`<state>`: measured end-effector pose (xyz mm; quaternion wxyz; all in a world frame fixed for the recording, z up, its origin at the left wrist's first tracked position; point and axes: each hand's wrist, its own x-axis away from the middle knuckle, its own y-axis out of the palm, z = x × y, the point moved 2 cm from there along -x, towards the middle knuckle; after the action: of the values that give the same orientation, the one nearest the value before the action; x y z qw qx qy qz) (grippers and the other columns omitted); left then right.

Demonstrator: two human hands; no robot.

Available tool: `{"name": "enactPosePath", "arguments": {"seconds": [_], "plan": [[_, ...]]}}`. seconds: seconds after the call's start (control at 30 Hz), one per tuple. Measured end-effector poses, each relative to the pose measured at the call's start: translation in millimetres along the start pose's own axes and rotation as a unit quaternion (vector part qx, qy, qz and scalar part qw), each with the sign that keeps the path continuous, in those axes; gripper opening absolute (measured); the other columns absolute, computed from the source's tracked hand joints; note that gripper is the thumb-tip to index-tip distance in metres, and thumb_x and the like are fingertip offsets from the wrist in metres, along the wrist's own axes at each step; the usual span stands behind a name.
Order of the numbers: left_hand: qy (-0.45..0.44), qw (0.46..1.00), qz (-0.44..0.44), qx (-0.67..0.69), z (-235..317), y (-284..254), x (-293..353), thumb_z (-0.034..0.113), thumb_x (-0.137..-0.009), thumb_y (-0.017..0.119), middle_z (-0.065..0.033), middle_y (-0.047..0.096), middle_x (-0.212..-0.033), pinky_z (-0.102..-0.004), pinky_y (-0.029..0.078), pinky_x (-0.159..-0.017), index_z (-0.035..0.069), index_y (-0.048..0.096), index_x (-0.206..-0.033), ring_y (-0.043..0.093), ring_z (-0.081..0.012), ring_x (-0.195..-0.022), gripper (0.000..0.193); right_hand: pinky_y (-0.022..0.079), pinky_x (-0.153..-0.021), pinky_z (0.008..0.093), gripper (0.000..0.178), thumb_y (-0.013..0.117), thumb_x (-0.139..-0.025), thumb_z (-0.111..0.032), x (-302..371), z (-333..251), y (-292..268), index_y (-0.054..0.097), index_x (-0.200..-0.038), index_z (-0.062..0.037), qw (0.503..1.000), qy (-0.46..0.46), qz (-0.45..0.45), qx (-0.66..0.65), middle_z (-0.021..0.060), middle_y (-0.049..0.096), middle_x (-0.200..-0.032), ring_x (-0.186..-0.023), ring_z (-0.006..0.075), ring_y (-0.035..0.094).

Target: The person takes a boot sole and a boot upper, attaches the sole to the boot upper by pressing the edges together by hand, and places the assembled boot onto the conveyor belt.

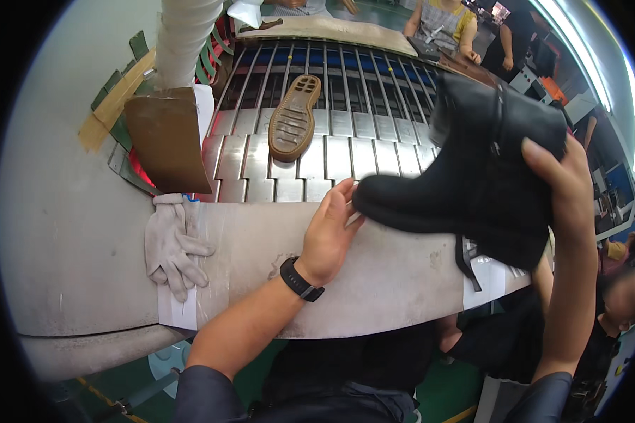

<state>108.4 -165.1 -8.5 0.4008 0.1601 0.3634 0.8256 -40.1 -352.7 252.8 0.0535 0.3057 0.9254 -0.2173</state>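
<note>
A black boot [430, 201] with a strap and buckle around its shaft is held up over the near ledge, tilted, its toe pointing left. My right hand [564, 169] grips it at the back of the shaft, thumb on the near side. At the toe, my left hand [328, 233], with a black band on the wrist, has its fingers closed about the tip; some fingertips are hidden behind the boot. A brown shoe sole [293, 120] lies on the metal slats beyond my left hand, touched by neither hand.
Beyond the ledge [261, 247] runs a slatted metal conveyor [342, 156]. Pale work gloves [173, 247] rest at the ledge's left, near a brown hanging flap [168, 144] and a thick white duct [183, 42]. A person [441, 28] stands across the conveyor; others are at the right.
</note>
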Motion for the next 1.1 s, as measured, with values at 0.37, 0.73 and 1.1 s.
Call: {"name": "enactPosePath", "arguments": {"seconds": [0.37, 0.73, 1.1], "plan": [[-0.108, 0.918, -0.110, -0.365, -21.5, 1.2, 21.7, 0.025, -0.104, 0.075, -0.0095, 0.078, -0.113, -0.0324, 0.059, -0.095, -0.004, 0.070, -0.127, 0.074, -0.0169, -0.103, 0.037, 0.056, -0.100, 0.0390, 0.051, 0.089, -0.082, -0.009, -134.3, 268.9, 43.5, 0.069, -0.126, 0.0074, 0.975, 0.018, 0.216, 0.055, 0.0145, 0.077, -0.121, -0.107, 0.0257, 0.073], [-0.022, 0.827, -0.185, -0.530, -25.9, -0.1, 31.4, 0.027, -0.101, 0.078, -0.0105, 0.079, -0.096, -0.0333, 0.060, -0.078, -0.002, 0.073, -0.123, 0.074, -0.0186, -0.083, 0.037, 0.056, -0.063, 0.0269, 0.024, 0.071, -0.104, -0.014, 71.7, 262.1, 91.8, 0.071, -0.122, 0.0021, 0.981, 0.139, 0.128, -0.044, 0.0081, 0.078, -0.099, -0.081, 0.0119, 0.073], [0.018, 0.816, -0.119, -0.566, 23.6, -3.6, 121.4, 0.016, -0.099, 0.078, -0.0034, 0.069, -0.077, -0.0274, 0.051, -0.062, 0.000, 0.075, -0.118, 0.063, -0.0092, -0.067, 0.025, 0.060, -0.070, 0.0360, 0.018, 0.077, -0.095, -0.019, 151.2, 233.5, 109.4, 0.079, -0.098, -0.0015, 0.977, -0.016, 0.184, 0.106, 0.0145, 0.079, -0.087, -0.073, 0.0248, 0.076]]}}
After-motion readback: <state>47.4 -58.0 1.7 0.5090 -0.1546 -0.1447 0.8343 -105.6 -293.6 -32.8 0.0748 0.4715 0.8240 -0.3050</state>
